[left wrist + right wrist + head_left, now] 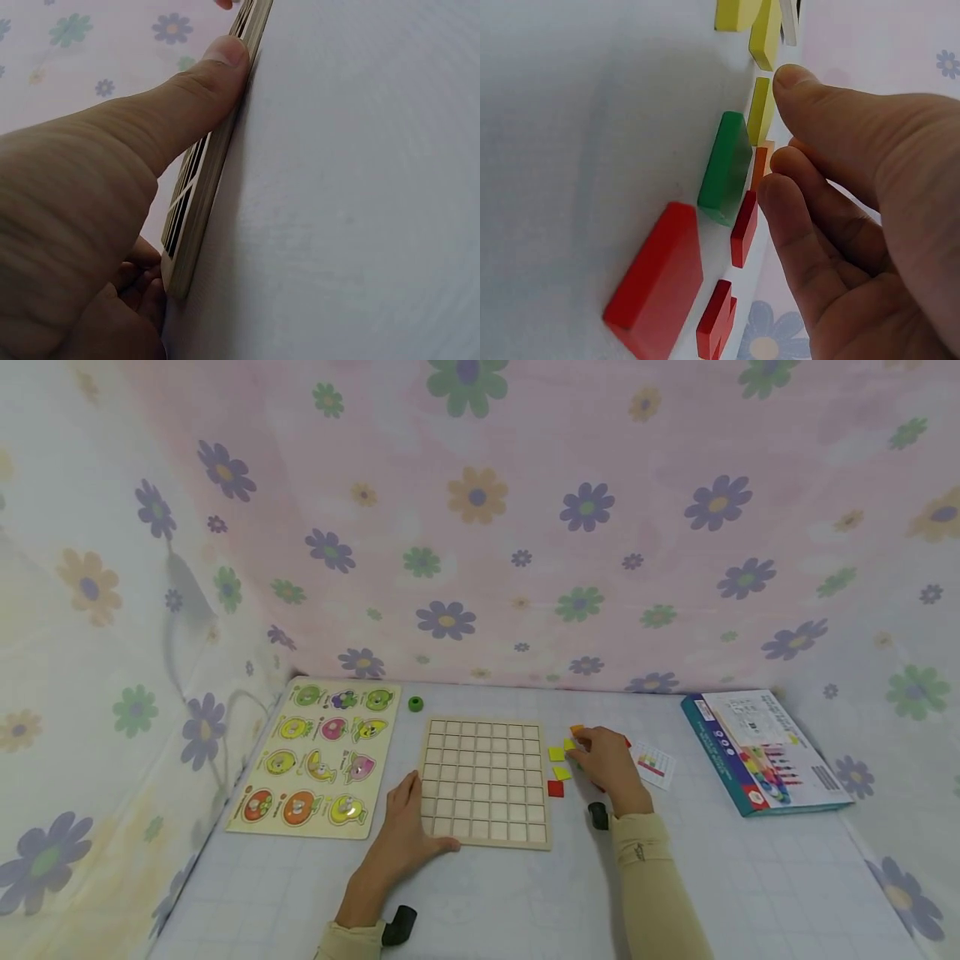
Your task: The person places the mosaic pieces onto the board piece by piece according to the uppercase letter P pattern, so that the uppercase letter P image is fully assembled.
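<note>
My left hand (pixel 405 831) rests at the near-left corner of a wooden grid board (pixel 486 782). Its fingers lie along the left edge, and the thumb (pixel 214 64) presses the near edge. To the right of the board, my right hand (pixel 606 764) reaches over small coloured tiles, thumb and fingers apart. Its fingertips are right by an orange tile (pixel 761 161), with a yellow tile (pixel 760 112) near the thumb. Closer to the wrist camera lie a green tile (pixel 726 166) and a large-looking red tile (pixel 660 281). The hand partly hides this group in the head view.
A fruit puzzle board (pixel 311 760) lies left of the grid board. A small green ring-like piece (pixel 416 703) sits behind. On the right are a printed pattern card (pixel 654 766) and a boxed game (pixel 768 752). Flowered cloth (pixel 517 577) hangs behind the table.
</note>
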Tool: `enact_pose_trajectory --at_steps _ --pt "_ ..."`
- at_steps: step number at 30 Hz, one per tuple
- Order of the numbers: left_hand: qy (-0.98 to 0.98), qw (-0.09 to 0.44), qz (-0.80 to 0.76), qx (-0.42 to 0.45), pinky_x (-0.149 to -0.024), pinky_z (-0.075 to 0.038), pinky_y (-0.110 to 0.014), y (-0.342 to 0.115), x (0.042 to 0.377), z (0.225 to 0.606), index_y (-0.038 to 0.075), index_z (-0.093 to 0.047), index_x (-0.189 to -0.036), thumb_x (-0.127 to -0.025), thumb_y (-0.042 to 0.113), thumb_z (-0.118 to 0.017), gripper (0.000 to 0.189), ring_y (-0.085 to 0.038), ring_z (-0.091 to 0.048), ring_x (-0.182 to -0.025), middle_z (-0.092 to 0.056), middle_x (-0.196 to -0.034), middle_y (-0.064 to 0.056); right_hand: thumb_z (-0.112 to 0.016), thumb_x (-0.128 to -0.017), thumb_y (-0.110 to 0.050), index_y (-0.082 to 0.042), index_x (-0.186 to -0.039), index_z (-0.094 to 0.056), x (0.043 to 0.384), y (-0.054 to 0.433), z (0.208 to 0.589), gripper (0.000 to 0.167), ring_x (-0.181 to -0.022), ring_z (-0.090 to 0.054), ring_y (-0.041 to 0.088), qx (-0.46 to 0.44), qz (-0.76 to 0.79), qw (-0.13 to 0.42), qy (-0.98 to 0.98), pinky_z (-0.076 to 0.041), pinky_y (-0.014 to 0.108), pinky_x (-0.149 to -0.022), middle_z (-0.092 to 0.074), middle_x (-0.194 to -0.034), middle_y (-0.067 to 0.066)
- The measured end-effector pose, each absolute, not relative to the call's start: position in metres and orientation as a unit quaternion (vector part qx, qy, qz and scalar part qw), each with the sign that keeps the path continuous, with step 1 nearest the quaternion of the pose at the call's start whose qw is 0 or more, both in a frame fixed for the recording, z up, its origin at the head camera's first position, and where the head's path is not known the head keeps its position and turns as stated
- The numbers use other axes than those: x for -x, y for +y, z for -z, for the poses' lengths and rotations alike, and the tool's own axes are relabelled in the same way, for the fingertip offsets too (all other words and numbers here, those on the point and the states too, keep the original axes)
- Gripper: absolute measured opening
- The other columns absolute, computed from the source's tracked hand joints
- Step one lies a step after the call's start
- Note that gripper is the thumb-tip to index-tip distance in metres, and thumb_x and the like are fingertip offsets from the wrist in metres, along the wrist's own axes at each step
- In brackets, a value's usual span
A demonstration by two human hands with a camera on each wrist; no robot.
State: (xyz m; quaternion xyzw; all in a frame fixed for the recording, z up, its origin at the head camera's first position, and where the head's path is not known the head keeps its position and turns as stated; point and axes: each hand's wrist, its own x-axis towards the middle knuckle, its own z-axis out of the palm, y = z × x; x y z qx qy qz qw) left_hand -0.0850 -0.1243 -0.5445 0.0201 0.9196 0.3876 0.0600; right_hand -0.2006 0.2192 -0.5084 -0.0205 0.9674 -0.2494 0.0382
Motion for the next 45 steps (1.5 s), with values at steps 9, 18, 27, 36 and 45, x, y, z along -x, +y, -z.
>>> enact_pose_trajectory --at_steps 9,18,27,36,45 --pt "0.92 0.057 -0.388 -0.02 -0.121 -0.032 -0.056 -0.123 0.083 0.545 -0.005 -0.018 -0.16 -0.065 0.046 -0.096 0.134 -0.039 -0.021 -0.151 -0.02 -0.167 -0.021 -0.076 -0.092 -0.016 0.004 -0.132 -0.066 0.204 0.216 0.508 0.046 -0.104 -0.065 0.033 0.029 0.257 0.058 0.964 -0.053 0.05 -0.095 -0.069 -0.114 0.021" --pt "0.922 0.056 -0.383 -0.019 -0.121 -0.033 -0.052 -0.123 0.085 0.546 0.0 -0.016 -0.162 -0.065 0.048 -0.095 0.135 -0.035 -0.021 -0.151 -0.019 -0.169 -0.016 -0.075 -0.092 -0.011 0.002 -0.129 -0.069 0.209 0.213 0.505 0.039 -0.116 -0.063 0.037 0.039 0.257 0.063 0.964 -0.051 0.053 -0.102 -0.068 -0.125 0.023" --pt "0.923 0.056 -0.38 -0.022 -0.121 -0.033 -0.054 -0.123 0.083 0.543 -0.002 -0.017 -0.162 -0.065 0.048 -0.095 0.133 -0.037 -0.021 -0.151 -0.019 -0.168 -0.018 -0.073 -0.093 -0.011 0.001 -0.125 -0.071 0.215 0.211 0.508 0.034 -0.119 -0.062 0.037 0.036 0.243 0.076 0.966 -0.051 0.053 -0.103 -0.068 -0.13 0.021" --pt "0.922 0.06 -0.383 -0.017 -0.122 -0.032 -0.053 -0.124 0.084 0.543 -0.001 -0.017 -0.162 -0.065 0.048 -0.095 0.134 -0.035 -0.02 -0.152 -0.018 -0.169 -0.017 -0.069 -0.095 -0.013 0.0 -0.121 -0.072 0.223 0.214 0.51 0.03 -0.097 -0.061 0.029 0.078 0.203 0.086 0.972 -0.053 0.048 -0.092 -0.069 -0.108 0.017" --pt "0.922 0.061 -0.383 -0.013 -0.121 -0.033 -0.052 -0.123 0.085 0.546 0.0 -0.016 -0.162 -0.065 0.048 -0.095 0.134 -0.035 -0.02 -0.152 -0.017 -0.169 -0.016 -0.069 -0.094 -0.016 0.0 -0.119 -0.072 0.226 0.216 0.511 0.029 -0.091 -0.059 0.027 0.094 0.188 0.099 0.973 -0.052 0.046 -0.086 -0.068 -0.103 0.015"
